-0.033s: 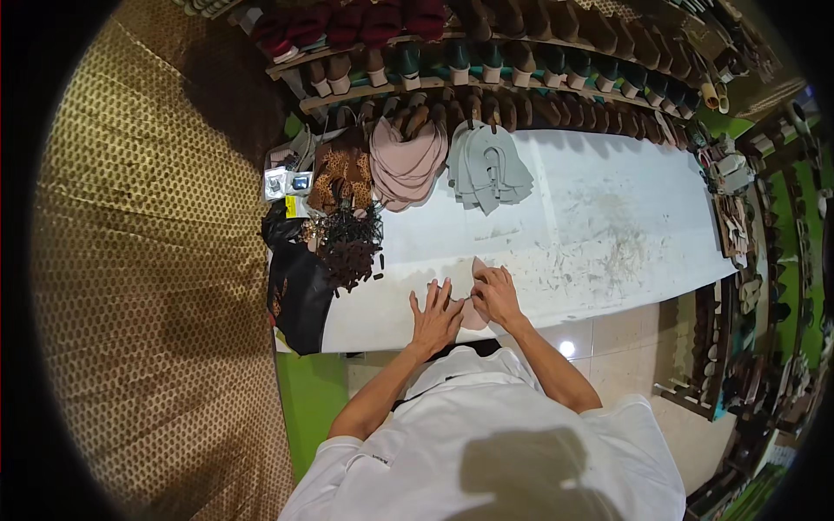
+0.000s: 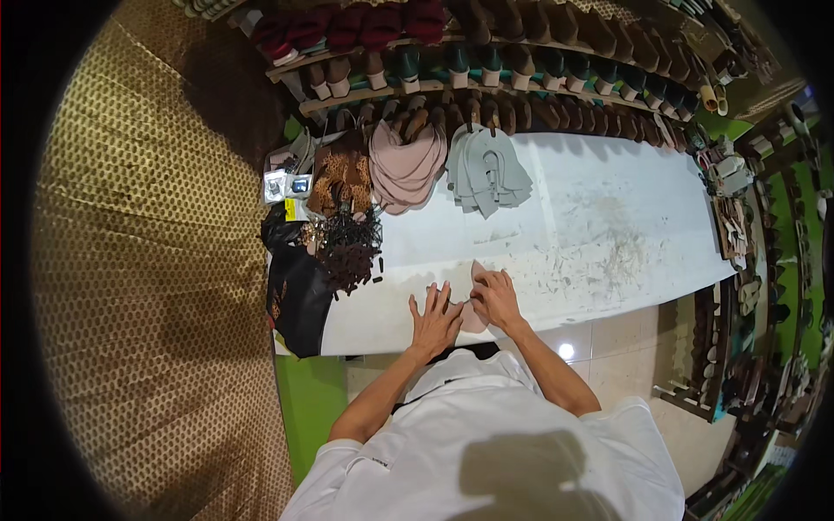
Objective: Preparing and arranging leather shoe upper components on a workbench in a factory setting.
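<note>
A pink flat cut piece (image 2: pixel 473 323) lies near the front edge of the white-covered table (image 2: pixel 556 282). My left hand (image 2: pixel 434 323) rests beside it on the left, open, with fingers spread and thumb at the piece's edge. Over the piece, my right hand (image 2: pixel 496 301) has its fingers bent and pressed together, pointing down and left. A pink tip pokes out beyond its fingers, and more pink shows below the hand. Between the two hands there is a thin bluish line, too small to name. What the right fingertips pinch is hidden.
Stacks of grey cut pieces (image 2: pixel 491 178) and pink cut pieces (image 2: pixel 408 169) lie at the back. Leopard-print pieces (image 2: pixel 339 178), a heap of small dark parts (image 2: pixel 349 265) and a black sheet (image 2: pixel 300 304) crowd the left. Shelves of shoes (image 2: pixel 491 74) run behind; a patterned curtain (image 2: pixel 165 260) hangs left.
</note>
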Available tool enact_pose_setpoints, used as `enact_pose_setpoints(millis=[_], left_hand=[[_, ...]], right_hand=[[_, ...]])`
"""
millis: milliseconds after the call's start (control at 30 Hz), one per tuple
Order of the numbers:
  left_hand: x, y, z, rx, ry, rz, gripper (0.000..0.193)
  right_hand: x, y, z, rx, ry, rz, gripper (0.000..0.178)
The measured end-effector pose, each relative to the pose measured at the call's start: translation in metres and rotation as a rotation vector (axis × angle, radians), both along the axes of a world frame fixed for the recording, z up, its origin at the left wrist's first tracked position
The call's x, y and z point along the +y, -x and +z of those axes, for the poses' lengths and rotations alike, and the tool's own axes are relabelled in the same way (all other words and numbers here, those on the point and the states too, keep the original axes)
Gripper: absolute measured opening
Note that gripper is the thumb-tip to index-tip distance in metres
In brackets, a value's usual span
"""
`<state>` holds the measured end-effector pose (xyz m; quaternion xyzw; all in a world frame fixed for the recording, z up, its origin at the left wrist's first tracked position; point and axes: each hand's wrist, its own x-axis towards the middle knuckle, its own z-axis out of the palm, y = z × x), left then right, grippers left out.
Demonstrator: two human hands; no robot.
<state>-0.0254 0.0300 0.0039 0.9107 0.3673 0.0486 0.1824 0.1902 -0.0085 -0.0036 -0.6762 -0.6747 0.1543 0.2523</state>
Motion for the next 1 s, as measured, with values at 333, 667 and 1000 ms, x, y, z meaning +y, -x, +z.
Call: enact_pose_setpoints(millis=[333,667,1000], left_hand=[[-0.007,-0.001,-0.004,-0.050,0.019,0.057,0.045],[-0.009,0.000,-0.018,-0.053,0.003,0.069,0.042],[-0.015,0.000,-0.014,-0.058,0.044,0.112,0.044]], right_hand=[[-0.030,-0.003,-0.001,-0.020,-0.041,-0.181,0.029],[-0.015,-0.005,0.009,-0.187,-0.022,-0.088,0.013],[0.007,-0.030,0.012,-0.054,0.043,0.072,0.013]])
